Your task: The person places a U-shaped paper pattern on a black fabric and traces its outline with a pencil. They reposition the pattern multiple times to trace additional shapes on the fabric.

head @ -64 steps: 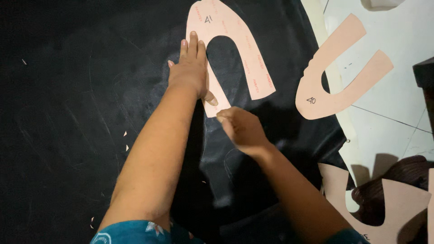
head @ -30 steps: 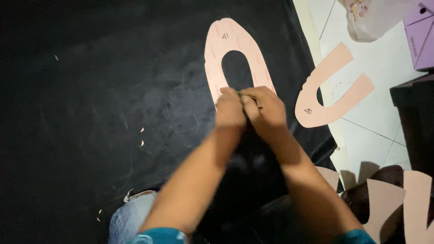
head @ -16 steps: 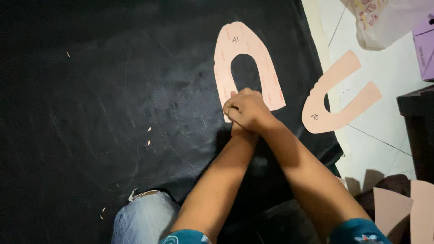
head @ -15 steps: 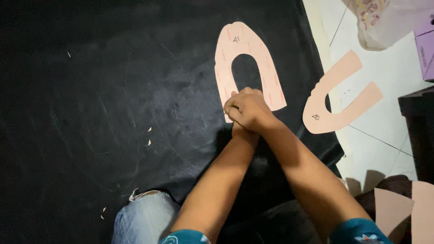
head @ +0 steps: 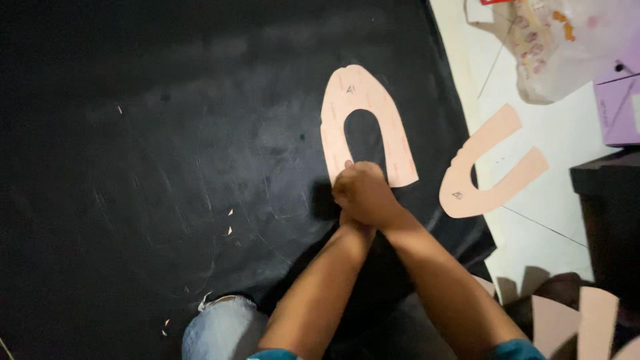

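With your right hand (head: 365, 195) closed over your left hand (head: 348, 215) at the open end of the horseshoe-shaped card pattern (head: 363, 123), which lies flat on the black sheet (head: 167, 147), grip contents unseen, press evenly so it cannot shift.

left hand (head: 352, 220) off template (head: 365, 117), tucked under right hand (head: 365, 195) (clasped).
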